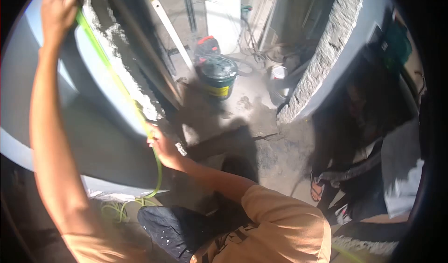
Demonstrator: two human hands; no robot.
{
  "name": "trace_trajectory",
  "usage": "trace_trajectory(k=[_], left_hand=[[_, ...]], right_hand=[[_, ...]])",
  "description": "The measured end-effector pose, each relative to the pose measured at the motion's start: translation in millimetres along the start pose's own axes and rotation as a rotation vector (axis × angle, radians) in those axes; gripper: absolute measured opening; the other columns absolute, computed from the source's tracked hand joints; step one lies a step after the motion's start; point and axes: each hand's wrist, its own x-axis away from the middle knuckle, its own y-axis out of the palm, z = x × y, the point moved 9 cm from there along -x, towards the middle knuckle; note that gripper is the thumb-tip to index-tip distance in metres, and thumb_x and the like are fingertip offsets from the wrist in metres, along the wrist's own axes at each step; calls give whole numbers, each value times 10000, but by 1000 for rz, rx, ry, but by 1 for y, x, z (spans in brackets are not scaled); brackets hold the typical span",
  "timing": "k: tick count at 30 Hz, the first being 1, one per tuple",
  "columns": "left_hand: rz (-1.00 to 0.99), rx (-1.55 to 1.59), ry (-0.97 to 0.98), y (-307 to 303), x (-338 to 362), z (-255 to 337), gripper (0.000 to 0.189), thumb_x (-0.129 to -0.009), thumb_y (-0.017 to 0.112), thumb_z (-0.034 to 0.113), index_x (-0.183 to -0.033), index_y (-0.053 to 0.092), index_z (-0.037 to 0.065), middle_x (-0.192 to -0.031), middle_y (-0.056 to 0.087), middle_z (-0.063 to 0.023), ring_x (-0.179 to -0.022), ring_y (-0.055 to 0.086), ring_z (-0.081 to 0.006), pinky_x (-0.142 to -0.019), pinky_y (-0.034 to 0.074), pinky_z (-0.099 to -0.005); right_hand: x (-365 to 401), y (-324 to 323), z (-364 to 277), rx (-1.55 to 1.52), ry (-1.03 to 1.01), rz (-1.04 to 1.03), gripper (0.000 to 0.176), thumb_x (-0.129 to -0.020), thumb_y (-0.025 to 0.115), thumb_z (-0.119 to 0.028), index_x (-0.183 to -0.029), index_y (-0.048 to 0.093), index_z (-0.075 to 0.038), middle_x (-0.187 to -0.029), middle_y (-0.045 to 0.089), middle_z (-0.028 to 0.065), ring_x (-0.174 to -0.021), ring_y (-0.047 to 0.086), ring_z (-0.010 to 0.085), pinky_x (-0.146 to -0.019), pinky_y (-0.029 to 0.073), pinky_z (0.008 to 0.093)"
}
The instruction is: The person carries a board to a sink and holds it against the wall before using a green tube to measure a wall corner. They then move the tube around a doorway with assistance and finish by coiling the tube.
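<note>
A long, thin yellow-green flexible strip (111, 66) runs down along the edge of the grey wall panel (105, 137), beside rough broken plaster (122, 53). High at the upper left, my left hand (59, 6) is closed at the strip's upper end, its fingertips partly cut off by the view. Lower down, my right hand (164, 145) pinches the same strip against the wall edge. Below that hand the strip hangs in a curve and ends in loose loops (116, 211) on the floor. Its exact kind cannot be made out.
Through the opening stand a dark lidded bucket (218, 79) with a yellow label, a red and black object (206, 46) and a white container (279, 72). A rough-edged wall (322, 58) bounds the right. A person's sandalled foot (317, 190) is at lower right.
</note>
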Motion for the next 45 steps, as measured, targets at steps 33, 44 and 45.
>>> trace_trajectory(k=[33,44,45], left_hand=[[-770,244,-411,-31,-46,42,730,-945,663,203,-1585,345,58,-1642,382,-68,-1529,339,-244,-1249,245,-505],[-933,436,-1548,-281,144,162,667,-995,653,182,-1598,371,150,-1404,607,-187,-1284,581,-360,-1079,476,-447],[-1130,217,-1754,-332,237,215,618,-1006,637,292,-1556,424,108,-1461,575,-186,-1347,538,-332,-1123,436,-428]], right_hand=[[-198,22,-664,808,-648,-8,196,-1087,523,-154,-1077,611,20,-827,693,109,-724,718,187,-694,595,299],[-261,-13,-608,364,-200,-366,280,-1098,482,-188,-1153,633,42,-964,717,165,-849,748,238,-805,601,350],[-264,-14,-604,355,-235,-412,276,-1096,485,-184,-1174,636,33,-953,720,162,-843,746,248,-822,596,360]])
